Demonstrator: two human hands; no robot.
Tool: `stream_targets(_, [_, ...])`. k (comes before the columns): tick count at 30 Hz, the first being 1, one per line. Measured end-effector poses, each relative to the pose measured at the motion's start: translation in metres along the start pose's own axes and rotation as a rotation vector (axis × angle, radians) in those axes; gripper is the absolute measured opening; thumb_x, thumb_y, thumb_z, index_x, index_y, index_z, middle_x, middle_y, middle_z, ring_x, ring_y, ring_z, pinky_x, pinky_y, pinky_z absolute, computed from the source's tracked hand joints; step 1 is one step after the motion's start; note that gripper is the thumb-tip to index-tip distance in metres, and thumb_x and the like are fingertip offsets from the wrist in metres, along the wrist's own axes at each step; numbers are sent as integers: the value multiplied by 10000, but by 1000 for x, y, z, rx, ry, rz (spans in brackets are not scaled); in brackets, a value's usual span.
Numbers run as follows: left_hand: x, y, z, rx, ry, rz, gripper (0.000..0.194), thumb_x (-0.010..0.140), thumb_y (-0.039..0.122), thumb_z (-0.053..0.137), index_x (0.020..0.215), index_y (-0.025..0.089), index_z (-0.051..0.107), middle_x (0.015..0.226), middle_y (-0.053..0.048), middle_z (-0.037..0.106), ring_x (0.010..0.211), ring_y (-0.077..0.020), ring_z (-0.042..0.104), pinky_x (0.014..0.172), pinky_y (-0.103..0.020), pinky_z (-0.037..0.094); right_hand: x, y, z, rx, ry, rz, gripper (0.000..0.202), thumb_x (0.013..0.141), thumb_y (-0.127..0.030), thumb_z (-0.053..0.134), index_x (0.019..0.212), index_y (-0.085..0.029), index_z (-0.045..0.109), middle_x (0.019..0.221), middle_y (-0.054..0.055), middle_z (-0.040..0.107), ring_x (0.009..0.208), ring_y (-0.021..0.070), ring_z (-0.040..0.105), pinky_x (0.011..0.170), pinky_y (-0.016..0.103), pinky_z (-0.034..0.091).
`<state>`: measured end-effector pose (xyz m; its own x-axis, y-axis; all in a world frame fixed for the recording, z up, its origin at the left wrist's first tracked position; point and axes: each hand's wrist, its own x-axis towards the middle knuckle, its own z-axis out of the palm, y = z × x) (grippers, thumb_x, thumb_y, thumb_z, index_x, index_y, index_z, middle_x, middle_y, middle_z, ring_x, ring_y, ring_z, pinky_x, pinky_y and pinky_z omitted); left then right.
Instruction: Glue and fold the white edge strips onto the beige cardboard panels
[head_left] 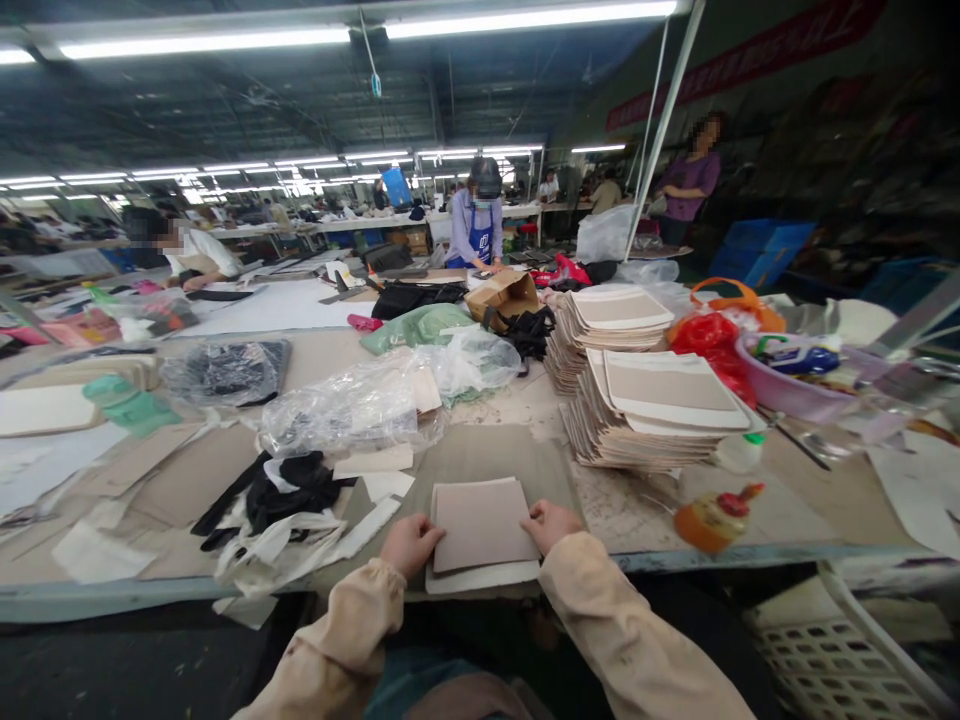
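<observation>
In front of me, at the near edge of the table, lies a grey-beige board [484,525] on top of a white sheet [487,578] that shows along its front and left edges. My left hand [411,545] pinches the board's left edge between thumb and fingers. On the opposite side my right hand [551,524] has its fingers closed on the right edge. Under both pieces is a darker grey mat [517,450]. To the right stand tall stacks of similar boards [667,390] with white sheets between them.
A glue bottle [716,518] with orange contents stands at right, near a purple basin [795,385]. Black straps and white scraps [296,490] lie at left. Clear plastic bags [352,405] lie beyond. A person in a blue apron [480,235] works across the table.
</observation>
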<state>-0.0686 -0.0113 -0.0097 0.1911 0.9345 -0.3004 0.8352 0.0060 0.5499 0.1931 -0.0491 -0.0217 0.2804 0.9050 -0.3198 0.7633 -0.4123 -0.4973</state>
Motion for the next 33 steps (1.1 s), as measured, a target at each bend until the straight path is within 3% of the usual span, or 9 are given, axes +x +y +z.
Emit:
stream_targets(13, [-5, -3, 10, 101, 86, -44, 243, 874, 289, 446, 710, 162, 571, 667, -19, 601, 708, -153, 571, 633, -240, 332, 6, -5, 2, -93, -24, 17, 163, 769, -379, 633, 758, -221, 673, 804, 31, 692, 770, 187, 616, 590, 255, 365])
stream_targets(25, [1, 8, 5, 234, 13, -128, 289, 871, 333, 430, 841, 135, 638, 884, -123, 683, 878, -227, 628, 726, -296, 408, 17, -4, 2, -182, -69, -35, 183, 755, -382, 630, 713, -205, 653, 752, 53, 676, 723, 204, 607, 573, 270, 357])
stream_targets(33, [4, 6, 6, 286, -45, -111, 327, 885, 328, 392, 922, 112, 635, 964, -167, 675, 949, -258, 623, 788, -327, 430, 21, -1, 0, -183, -90, -49, 211, 737, -418, 640, 707, -209, 647, 747, 43, 676, 728, 200, 605, 577, 268, 357])
